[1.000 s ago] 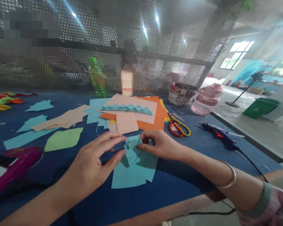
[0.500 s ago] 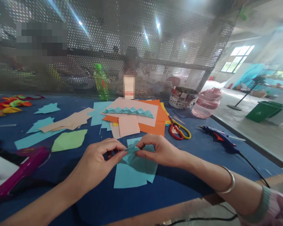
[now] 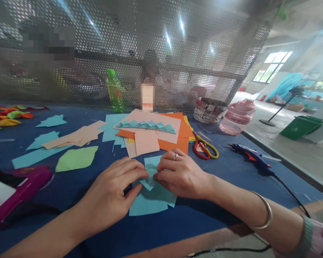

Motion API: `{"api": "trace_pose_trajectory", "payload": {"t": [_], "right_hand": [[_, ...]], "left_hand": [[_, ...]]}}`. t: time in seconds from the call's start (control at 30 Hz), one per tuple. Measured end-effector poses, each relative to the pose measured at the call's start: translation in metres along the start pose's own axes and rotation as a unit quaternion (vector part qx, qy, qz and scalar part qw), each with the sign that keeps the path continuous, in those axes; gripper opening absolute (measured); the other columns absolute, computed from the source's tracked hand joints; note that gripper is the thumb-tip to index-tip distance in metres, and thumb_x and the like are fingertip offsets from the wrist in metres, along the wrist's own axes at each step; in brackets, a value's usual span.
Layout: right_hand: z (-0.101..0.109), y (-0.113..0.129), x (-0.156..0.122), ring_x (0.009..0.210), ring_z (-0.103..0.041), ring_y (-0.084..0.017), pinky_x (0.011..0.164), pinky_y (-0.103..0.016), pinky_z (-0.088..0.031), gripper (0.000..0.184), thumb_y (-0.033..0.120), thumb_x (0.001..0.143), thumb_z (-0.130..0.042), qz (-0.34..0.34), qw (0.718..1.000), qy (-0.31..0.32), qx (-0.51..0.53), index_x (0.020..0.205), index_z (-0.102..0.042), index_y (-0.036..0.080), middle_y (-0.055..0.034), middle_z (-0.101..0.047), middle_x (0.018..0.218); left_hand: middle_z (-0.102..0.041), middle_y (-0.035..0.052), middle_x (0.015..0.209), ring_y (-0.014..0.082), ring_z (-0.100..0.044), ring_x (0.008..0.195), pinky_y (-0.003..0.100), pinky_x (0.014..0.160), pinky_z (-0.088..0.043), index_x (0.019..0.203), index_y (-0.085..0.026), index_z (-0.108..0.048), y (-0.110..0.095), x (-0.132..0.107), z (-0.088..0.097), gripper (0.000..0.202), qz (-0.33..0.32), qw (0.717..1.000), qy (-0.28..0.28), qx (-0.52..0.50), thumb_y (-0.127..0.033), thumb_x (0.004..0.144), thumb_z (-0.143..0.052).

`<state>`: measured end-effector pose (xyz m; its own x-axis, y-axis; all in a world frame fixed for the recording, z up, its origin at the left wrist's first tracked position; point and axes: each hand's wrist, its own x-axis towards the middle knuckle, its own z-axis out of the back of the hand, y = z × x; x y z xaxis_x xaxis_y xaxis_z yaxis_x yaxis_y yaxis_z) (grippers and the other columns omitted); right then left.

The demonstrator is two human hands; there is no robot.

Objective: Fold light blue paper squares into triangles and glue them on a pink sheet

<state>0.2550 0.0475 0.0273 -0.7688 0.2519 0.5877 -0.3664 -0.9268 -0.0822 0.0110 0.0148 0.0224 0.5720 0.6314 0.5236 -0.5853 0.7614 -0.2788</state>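
Observation:
A small folded piece of light blue paper [image 3: 150,176] lies on larger light blue paper sheets [image 3: 148,204] on the blue table [image 3: 161,229]. My left hand [image 3: 111,195] pinches its left side, fingertips closed on the fold. My right hand [image 3: 181,173], with a ring and a bangle at the wrist, presses and pinches the right side of the same piece. Both hands sit low against the table. The fold's middle is partly hidden by my fingers.
Behind lie a pink sheet with a row of blue paper triangles [image 3: 145,124], orange paper [image 3: 177,139], red-yellow scissors [image 3: 204,147], a blue glue gun [image 3: 251,159] with cord, a green bottle [image 3: 114,90], a basket [image 3: 210,109], a pink jar [image 3: 237,116]. A magenta tool [image 3: 18,190] lies left. Perforated screen behind.
Both hands have dropped from holding the folded blue piece slightly raised to pressing it down flat on the sheets. My right hand turned palm down over it.

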Motion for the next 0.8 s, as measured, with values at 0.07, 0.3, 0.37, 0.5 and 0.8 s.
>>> {"api": "trace_pose_trajectory", "payload": {"t": [0.07,0.3,0.37,0.5,0.8], "right_hand": [[-0.001,0.0,0.0,0.087,-0.061,-0.018,0.081,-0.034,-0.043,0.016,0.015,0.097,-0.062,0.008,1.0,0.013,0.008,0.085,-0.071,0.02,-0.0011,-0.074,0.086],[-0.002,-0.002,-0.003,0.086,-0.063,-0.019,0.077,-0.033,-0.045,0.014,0.029,0.094,-0.072,-0.042,0.993,0.075,0.086,0.085,-0.075,0.019,-0.0035,-0.072,0.083],[-0.002,-0.002,-0.003,0.085,-0.063,-0.019,0.077,-0.032,-0.046,0.013,0.028,0.093,-0.072,-0.077,0.986,0.09,0.121,0.084,-0.075,0.019,-0.0035,-0.072,0.082],[-0.002,-0.004,-0.001,0.074,-0.059,-0.015,0.075,-0.03,-0.047,0.023,0.029,0.095,-0.073,-0.153,0.965,0.092,0.193,0.074,-0.072,0.017,-0.0017,-0.067,0.073],[-0.004,0.0,0.003,0.071,-0.057,-0.013,0.068,-0.024,-0.039,0.026,0.026,0.089,-0.078,-0.316,0.917,0.121,0.213,0.069,-0.066,0.017,0.0009,-0.066,0.069]], "left_hand": [[-0.07,0.0016,0.101,0.0194,-0.064,0.097,0.037,0.094,-0.048,0.099,-0.023,-0.068,0.0,-0.001,0.0,0.017,0.0,1.0,0.021,0.004,-0.01,0.093,-0.058],[-0.07,0.0005,0.088,0.0175,-0.064,0.083,0.032,0.079,-0.049,0.085,-0.023,-0.073,0.007,-0.001,-0.002,0.017,0.029,0.999,0.036,-0.027,-0.019,0.096,-0.06],[-0.07,0.0,0.086,0.0171,-0.064,0.082,0.03,0.076,-0.049,0.083,-0.024,-0.074,0.01,-0.001,-0.004,0.019,0.051,0.997,0.035,-0.05,-0.024,0.096,-0.061],[-0.071,-0.0015,0.083,0.0171,-0.062,0.077,0.029,0.07,-0.047,0.077,-0.026,-0.073,0.015,-0.001,-0.007,0.026,0.109,0.99,0.037,-0.079,-0.038,0.097,-0.062],[-0.064,0.0002,0.073,0.0213,-0.061,0.076,0.032,0.066,-0.043,0.07,-0.024,-0.063,0.011,0.008,-0.007,0.032,0.199,0.977,0.061,-0.041,-0.047,0.092,-0.057]]}}
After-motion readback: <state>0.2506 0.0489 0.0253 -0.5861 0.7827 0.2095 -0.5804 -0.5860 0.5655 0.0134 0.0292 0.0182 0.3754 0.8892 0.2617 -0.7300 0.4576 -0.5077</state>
